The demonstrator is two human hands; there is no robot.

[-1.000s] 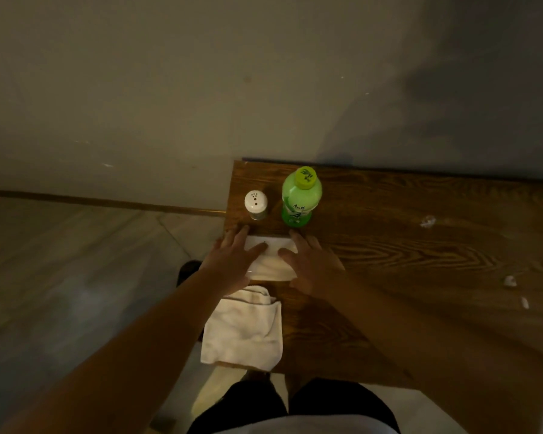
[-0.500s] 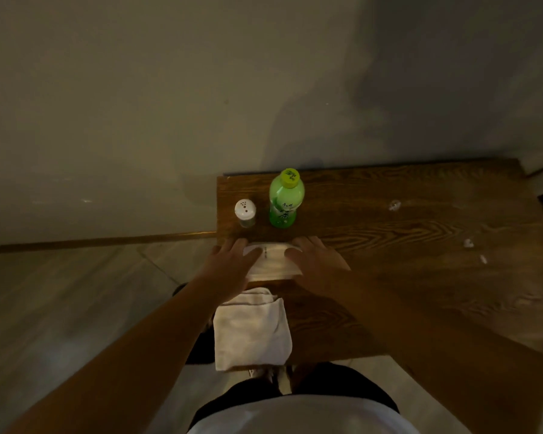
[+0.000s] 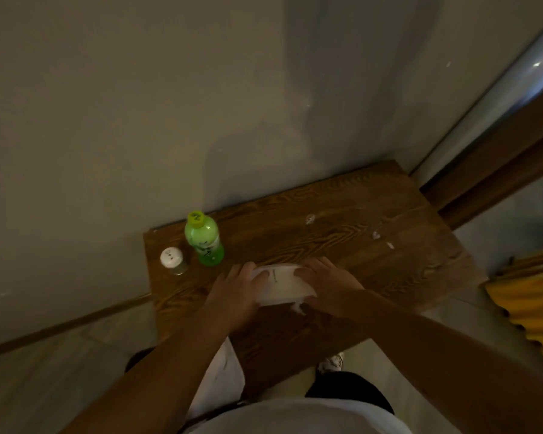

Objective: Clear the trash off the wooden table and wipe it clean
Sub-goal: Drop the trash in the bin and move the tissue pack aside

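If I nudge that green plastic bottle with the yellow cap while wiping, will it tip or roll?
The green plastic bottle stands upright, tall on a narrow base, so a high nudge would probably tip it. Its round body would likely roll across the wooden table. How full it is cannot be told, so neither can its weight.

1. The room is dim, with a warm brownish tone everywhere.
2. My arms look soft and a little blurred near the camera.
3. A small glare shines on the metal strip [image 3: 514, 79] at far right.
4. Straight lines bend at the edges.
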